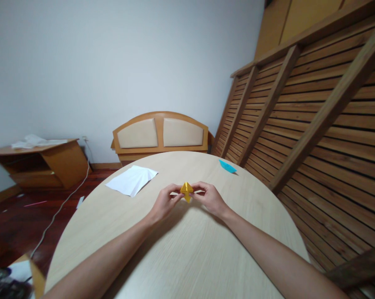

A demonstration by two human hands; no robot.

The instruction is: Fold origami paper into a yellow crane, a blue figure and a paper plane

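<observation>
A small piece of folded yellow paper [186, 189] with a shiny face and pointed top and bottom is held up over the middle of the table. My left hand [166, 202] pinches its left side between thumb and fingers. On the opposite side, my right hand [210, 199] pinches it the same way. The fingertips cover part of both side edges. Farther off to the right lies a blue folded paper boat [227, 166]. A creased white sheet of paper [131, 180] rests to the left of my hands.
The round pale wooden table [187, 257] has its curved edge around me. A slatted wooden frame [324, 116] leans along the right. Behind the table stands a padded headboard [161, 131]. At left are a low wooden cabinet [66, 164] and a white cable [61, 207] on the floor.
</observation>
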